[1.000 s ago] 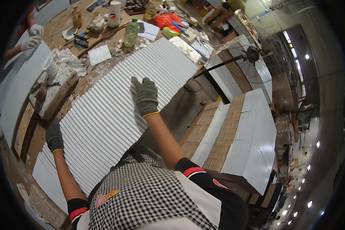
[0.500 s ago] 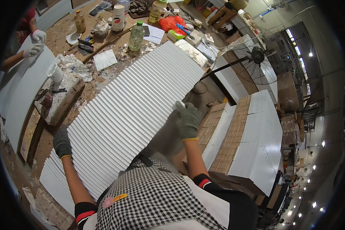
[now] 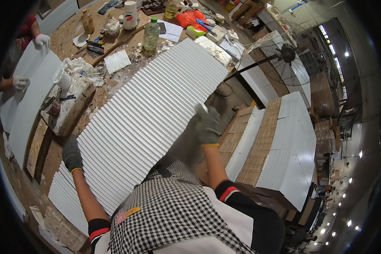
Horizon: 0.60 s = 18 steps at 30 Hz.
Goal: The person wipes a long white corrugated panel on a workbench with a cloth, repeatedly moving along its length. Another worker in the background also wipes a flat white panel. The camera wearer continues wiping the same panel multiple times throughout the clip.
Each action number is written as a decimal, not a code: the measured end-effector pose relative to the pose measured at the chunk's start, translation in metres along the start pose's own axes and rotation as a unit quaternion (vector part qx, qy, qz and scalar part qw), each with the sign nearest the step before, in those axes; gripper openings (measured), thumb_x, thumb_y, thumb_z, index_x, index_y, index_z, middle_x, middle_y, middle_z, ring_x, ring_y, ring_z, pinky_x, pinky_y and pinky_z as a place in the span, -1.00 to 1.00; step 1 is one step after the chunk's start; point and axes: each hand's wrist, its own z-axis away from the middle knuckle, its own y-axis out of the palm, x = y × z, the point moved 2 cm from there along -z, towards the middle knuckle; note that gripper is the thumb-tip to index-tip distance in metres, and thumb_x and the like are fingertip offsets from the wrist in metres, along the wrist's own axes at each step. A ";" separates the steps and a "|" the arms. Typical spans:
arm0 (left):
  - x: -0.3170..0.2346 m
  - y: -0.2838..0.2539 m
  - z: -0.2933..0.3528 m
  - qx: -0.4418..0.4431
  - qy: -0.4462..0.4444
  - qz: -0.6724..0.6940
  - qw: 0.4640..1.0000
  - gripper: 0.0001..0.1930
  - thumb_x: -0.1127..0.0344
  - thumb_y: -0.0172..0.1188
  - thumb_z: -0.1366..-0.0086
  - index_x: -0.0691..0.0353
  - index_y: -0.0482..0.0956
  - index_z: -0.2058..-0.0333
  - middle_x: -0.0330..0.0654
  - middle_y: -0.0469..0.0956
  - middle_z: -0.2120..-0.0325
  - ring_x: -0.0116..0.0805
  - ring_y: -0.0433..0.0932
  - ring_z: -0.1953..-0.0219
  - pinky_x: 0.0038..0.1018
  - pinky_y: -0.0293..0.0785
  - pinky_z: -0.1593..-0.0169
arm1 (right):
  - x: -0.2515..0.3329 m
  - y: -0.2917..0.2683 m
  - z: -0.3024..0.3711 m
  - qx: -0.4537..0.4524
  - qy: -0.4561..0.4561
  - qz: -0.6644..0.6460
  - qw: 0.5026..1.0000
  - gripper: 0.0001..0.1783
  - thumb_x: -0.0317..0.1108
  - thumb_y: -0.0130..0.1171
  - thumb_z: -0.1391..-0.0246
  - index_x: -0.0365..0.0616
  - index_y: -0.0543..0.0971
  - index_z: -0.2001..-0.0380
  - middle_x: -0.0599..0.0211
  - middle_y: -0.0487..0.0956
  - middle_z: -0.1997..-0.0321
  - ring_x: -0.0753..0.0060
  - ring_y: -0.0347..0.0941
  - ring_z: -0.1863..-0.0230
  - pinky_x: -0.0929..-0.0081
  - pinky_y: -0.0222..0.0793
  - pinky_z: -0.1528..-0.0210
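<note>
A broad row of white slats, laid side by side like a ribbed sheet, slants across the table before me. My left hand, in a dark grey-green glove, presses along the left ends of the slats, fingers stretched out. At their right ends is my right hand in a matching glove. Its fingers are bent and blurred by motion, closed on a small whitish thing whose kind I cannot make out. More white slats lie lower down, beside my left forearm.
Beyond the slats, the littered table holds a green-capped bottle, a white tumbler and a paint-spattered block. A co-worker's white-gloved hands rest on pale boards at left. Stacked white boards and a fan stand at right.
My right hand has shifted slightly upward along the slats' right ends. The co-worker's nearer hand has moved down and left on the board. My left hand stays at the left ends.
</note>
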 end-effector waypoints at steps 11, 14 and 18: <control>0.021 0.016 -0.007 -0.037 0.095 -0.063 0.993 -0.53 0.04 -0.03 -0.64 0.23 0.67 -0.22 0.05 0.66 -0.22 0.11 0.63 -0.21 -0.10 0.52 -0.30 | 0.022 0.015 -0.014 0.094 0.143 0.001 0.985 -0.45 -0.40 0.37 -0.17 0.10 0.67 -0.26 -0.08 0.59 -0.07 -0.16 0.58 -0.05 0.08 0.54 -0.11; 0.023 0.020 -0.008 -0.048 0.109 -0.109 0.987 -0.54 0.09 -0.05 -0.64 0.23 0.67 -0.21 0.05 0.67 -0.21 0.12 0.63 -0.20 -0.10 0.53 -0.30 | 0.000 -0.009 0.004 0.170 0.186 0.106 0.962 -0.51 -0.49 0.40 -0.14 0.01 0.71 -0.17 -0.07 0.61 -0.03 -0.14 0.58 -0.08 0.09 0.54 -0.13; 0.015 0.020 -0.010 0.004 0.015 -0.020 1.000 -0.53 0.09 -0.07 -0.64 0.21 0.67 -0.24 0.03 0.65 -0.25 0.02 0.61 -0.28 -0.16 0.48 -0.37 | -0.026 -0.040 -0.007 0.008 0.073 0.108 0.991 -0.66 -0.25 0.32 -0.27 0.19 0.73 -0.10 0.00 0.62 0.01 -0.20 0.61 0.03 -0.07 0.57 -0.02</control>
